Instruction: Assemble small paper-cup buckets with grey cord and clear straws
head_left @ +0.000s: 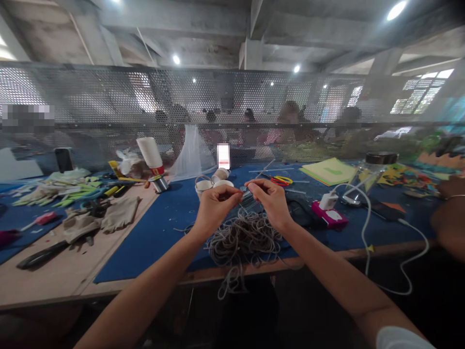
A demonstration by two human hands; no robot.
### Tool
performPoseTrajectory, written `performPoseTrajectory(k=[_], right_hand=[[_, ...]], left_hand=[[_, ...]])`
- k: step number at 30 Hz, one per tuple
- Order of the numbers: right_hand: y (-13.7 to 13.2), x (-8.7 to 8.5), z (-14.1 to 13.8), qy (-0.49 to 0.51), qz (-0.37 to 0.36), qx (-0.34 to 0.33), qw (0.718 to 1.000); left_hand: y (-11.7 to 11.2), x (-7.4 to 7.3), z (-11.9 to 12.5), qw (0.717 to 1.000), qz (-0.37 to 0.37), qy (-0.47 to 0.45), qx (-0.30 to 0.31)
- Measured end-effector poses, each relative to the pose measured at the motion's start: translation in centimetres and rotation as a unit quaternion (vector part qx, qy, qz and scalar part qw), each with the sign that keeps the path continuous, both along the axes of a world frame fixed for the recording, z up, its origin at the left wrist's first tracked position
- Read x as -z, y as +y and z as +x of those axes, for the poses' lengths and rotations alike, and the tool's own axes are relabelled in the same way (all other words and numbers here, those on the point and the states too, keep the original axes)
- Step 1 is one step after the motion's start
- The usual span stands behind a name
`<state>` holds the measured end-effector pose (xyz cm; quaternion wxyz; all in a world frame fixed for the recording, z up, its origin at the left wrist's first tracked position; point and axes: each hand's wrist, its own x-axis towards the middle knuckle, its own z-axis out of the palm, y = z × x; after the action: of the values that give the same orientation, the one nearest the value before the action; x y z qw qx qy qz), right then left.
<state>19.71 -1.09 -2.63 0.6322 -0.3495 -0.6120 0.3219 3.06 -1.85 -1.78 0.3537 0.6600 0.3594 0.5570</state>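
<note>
The blue-topped surface (pixel 145 247) is carrying a tangled heap of grey cord (pixel 243 240) at its near edge, some loops hanging over. Above the heap, the left hand (pixel 216 203) and right hand (pixel 272 201) are pinching narrowly; what lies between their fingertips is too small to tell. A magenta block (pixel 333 220) is sitting right of the heap, back from the near edge.
</note>
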Motion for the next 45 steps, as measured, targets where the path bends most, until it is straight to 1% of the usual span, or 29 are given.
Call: performPoseTrajectory(k=[4, 6, 8, 10, 13, 14, 16, 20, 29, 34, 38, 41, 43, 45], right_hand=[[0.0, 0.0, 0.0, 0.004, 0.003, -0.001, 1.000], [-0.1, 0.0, 0.1, 0.003, 0.006, 0.001, 1.000], [-0.1, -0.1, 0.1, 0.003, 0.006, 0.007, 1.000], [0.0, -0.1, 0.1, 0.004, 0.007, 0.010, 1.000], [0.1, 0.0, 0.2, 0.005, 0.006, 0.010, 1.000], [0.1, 0.0, 0.2, 0.005, 0.004, 0.010, 1.000], [0.1, 0.0, 0.1, 0.008, 0.002, 0.008, 1.000], [0.1, 0.1, 0.1, 0.013, 0.005, 0.001, 1.000], [0.1, 0.1, 0.1, 0.006, 0.006, 0.002, 1.000], [0.0, 0.0, 0.0, -0.001, 0.006, 0.009, 1.000], [-0.1, 0.0, 0.0, -0.005, 0.010, 0.011, 1.000], [-0.1, -0.1, 0.1, -0.006, 0.012, 0.014, 1.000], [-0.2, -0.1, 0.1, -0.007, 0.012, 0.016, 1.000], [-0.1, -0.1, 0.2, -0.007, 0.009, 0.017, 1.000]], left_hand=[[-0.2, 0.4, 0.1, 0.997, 0.053, 0.028, -0.038], [-0.3, 0.3, 0.2, 0.996, 0.063, 0.043, -0.041], [-0.3, 0.1, 0.1, 0.998, 0.040, 0.046, -0.017], [-0.2, -0.3, 0.0, 0.999, -0.006, 0.036, 0.025], [0.2, -0.6, -0.4, 0.993, -0.072, 0.017, 0.091], [0.3, -0.6, -0.5, 0.991, -0.085, 0.013, 0.106], [0.6, -0.4, -0.7, 0.989, -0.092, 0.004, 0.117], [0.7, -0.1, -0.6, 0.993, -0.071, -0.012, 0.091], [0.1, 0.0, 0.0, 1.000, -0.008, -0.010, 0.019], [0.2, 0.4, 0.0, 1.000, 0.012, 0.001, -0.015], [0.0, 0.6, 0.2, 0.998, 0.046, 0.019, -0.040], [-0.2, 0.4, 0.2, 0.998, 0.039, 0.028, -0.036], [-0.2, 0.1, 0.1, 0.999, 0.014, 0.025, -0.016], [-0.1, -0.2, 0.0, 0.999, -0.018, 0.027, 0.019]])
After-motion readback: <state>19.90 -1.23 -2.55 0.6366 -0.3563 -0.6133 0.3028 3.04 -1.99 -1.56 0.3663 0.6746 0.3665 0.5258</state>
